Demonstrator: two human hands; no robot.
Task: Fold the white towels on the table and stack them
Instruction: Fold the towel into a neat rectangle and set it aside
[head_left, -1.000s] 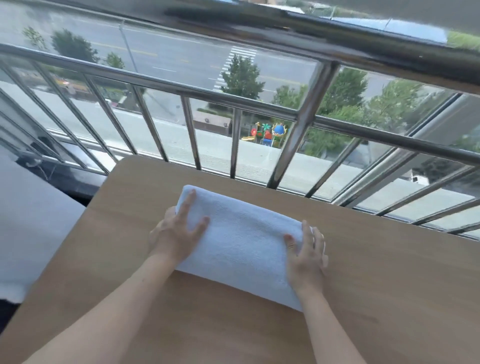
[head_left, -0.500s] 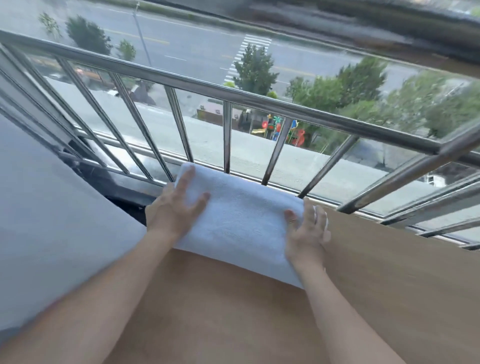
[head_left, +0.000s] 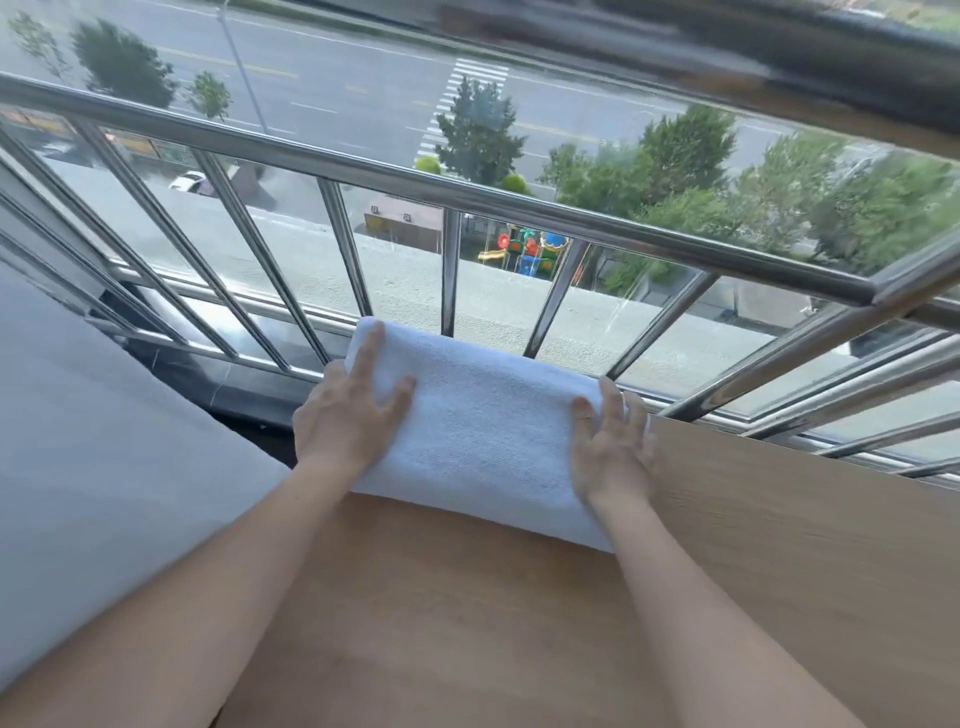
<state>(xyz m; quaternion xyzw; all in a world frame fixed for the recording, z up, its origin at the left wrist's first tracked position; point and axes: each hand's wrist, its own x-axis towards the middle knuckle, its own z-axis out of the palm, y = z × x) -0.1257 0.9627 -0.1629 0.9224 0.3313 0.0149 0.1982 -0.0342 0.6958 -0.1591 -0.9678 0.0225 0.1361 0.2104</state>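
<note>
While both hands lie flat on the folded white terry towel (head_left: 488, 436), nothing is gripped. Head view only.

The towel sits at the far left corner of the light wood-grain table (head_left: 779, 545), long side running left to right, far edge close against the bars of the steel railing (head_left: 467, 192). Left hand (head_left: 348, 421): palm down on the left end, fingers straight, thumb splayed. Right hand (head_left: 613, 447): same on the right end, fingers straight, nothing pinched.

My read of the step: seating and squaring the folded towel at its stack spot. To do it well:
- Use even pressure from both palms.
- Smooth from the ends toward the middle so the layers don't shear.
- Check that the edges line up.
- Lift the hands straight up so the terry doesn't drag.
- Watch the corner. Any overhang could sag or slide off.

Hard to tell:
- The table corner is hidden under the towel and left hand, so overhang is unknown.
- Layer count isn't visible.
- The outer right fingers sit at the towel's end, and it's unclear whether they hook over it.
- The large pale grey-white soft surface (head_left: 104, 441) at left could be bedding or more towels.
- No other towel or stack is identifiable.
- The top of the frame is blurred.
</note>
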